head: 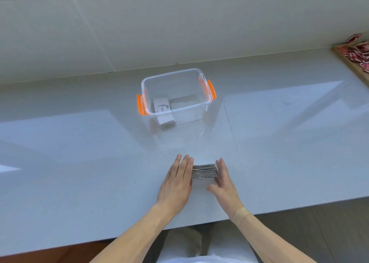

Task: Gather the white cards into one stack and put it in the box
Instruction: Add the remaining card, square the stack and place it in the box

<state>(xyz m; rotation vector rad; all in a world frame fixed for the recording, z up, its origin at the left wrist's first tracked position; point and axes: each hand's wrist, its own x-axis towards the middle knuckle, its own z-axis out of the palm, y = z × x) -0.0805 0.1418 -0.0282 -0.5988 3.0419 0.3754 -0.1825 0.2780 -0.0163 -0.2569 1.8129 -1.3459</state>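
A row of white cards [204, 171], standing on edge and pressed together, sits on the pale counter near its front edge. My left hand [176, 181] lies flat against the row's left end. On the right end presses my right hand [224, 180], fingers straight. The cards are squeezed between both palms. Farther back stands a clear plastic box [177, 97] with orange latches, open on top. A few white cards [162, 108] lie inside it at the left.
A wooden tray [353, 61] with red packets sits at the far right of the counter. A wall runs behind the box. The counter's front edge [139, 232] is close to my body.
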